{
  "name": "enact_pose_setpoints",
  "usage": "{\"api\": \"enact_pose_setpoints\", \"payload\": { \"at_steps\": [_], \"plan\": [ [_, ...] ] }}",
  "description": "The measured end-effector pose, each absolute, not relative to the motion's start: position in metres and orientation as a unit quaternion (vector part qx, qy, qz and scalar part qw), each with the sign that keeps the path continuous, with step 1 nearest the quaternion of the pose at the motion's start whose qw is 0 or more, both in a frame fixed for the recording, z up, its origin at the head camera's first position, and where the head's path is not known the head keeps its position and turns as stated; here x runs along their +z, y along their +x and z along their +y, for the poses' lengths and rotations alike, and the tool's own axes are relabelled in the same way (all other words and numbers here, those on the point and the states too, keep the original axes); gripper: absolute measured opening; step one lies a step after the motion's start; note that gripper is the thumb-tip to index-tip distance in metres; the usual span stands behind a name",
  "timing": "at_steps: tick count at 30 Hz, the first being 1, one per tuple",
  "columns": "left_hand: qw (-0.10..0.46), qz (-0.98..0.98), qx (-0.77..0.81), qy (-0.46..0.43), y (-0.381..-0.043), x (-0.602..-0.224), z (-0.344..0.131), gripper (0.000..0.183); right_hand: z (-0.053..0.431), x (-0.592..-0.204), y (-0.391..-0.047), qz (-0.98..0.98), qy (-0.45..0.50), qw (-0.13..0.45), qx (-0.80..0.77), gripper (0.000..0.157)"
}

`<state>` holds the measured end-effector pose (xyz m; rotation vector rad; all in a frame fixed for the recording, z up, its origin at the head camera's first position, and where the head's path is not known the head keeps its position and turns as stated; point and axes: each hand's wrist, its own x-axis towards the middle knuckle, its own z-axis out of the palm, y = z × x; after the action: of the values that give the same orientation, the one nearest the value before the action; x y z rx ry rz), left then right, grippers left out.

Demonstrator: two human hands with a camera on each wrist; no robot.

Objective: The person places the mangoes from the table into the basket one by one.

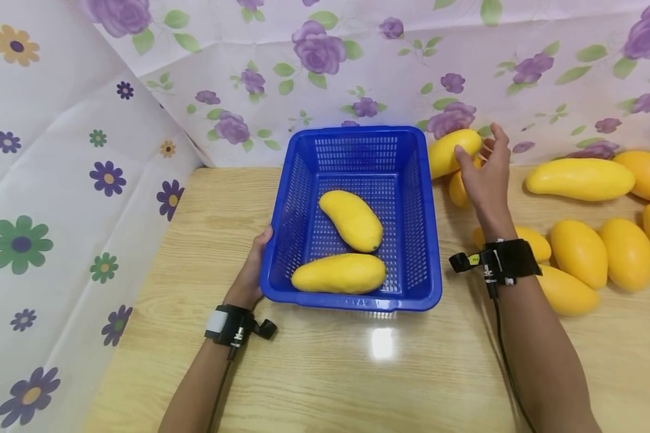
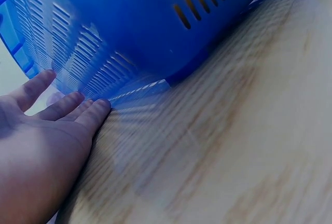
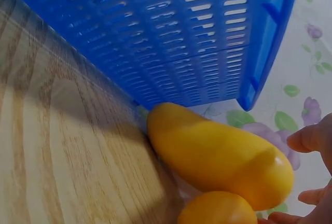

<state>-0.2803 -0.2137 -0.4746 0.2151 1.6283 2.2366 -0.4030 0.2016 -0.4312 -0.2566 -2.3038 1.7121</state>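
Observation:
A blue plastic basket point(image 1: 433, 264) stands on the table with two yellow mangoes inside, one mango point(image 1: 352, 221) lying diagonally and another mango point(image 1: 338, 273) along the near side. My left hand point(image 1: 256, 264) is at the basket's left wall, its extended fingers against the slotted side in the left wrist view. Beyond the basket's right wall a mango point(image 3: 223, 154) lies propped against a rounder mango point(image 3: 218, 211). Around its outer end my right hand point(image 1: 487, 174) is spread, thumb and fingers apart, with a gap to the mango in the right wrist view.
More mangoes sit on the right of the table, among them a long mango point(image 1: 579, 179) at the back and a mango point(image 1: 579, 252) in the cluster near my right forearm. Floral cloth point(image 1: 325, 90) hangs at the back, another flowered sheet point(image 1: 59, 210) at the left.

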Motion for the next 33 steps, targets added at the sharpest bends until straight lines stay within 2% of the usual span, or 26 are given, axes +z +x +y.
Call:
{"api": "enact_pose_setpoints", "payload": {
  "at_steps": [6,13,33],
  "plan": [
    [0.182,0.586,0.786,0.071,-0.278,-0.471,-0.210,0.067,0.199,-0.436,-0.408,-0.809,-0.105,0.124,0.565,0.081],
    [0.187,0.591,0.782,0.067,-0.275,-0.472,-0.208,0.068,0.198,-0.445,-0.409,-0.854,-0.111,0.155,0.485,0.088],
    [0.181,0.590,0.784,0.068,-0.278,-0.470,-0.211,0.069,0.198,-0.446,-0.414,-0.863,-0.083,0.168,0.470,0.091]
  ]
}}
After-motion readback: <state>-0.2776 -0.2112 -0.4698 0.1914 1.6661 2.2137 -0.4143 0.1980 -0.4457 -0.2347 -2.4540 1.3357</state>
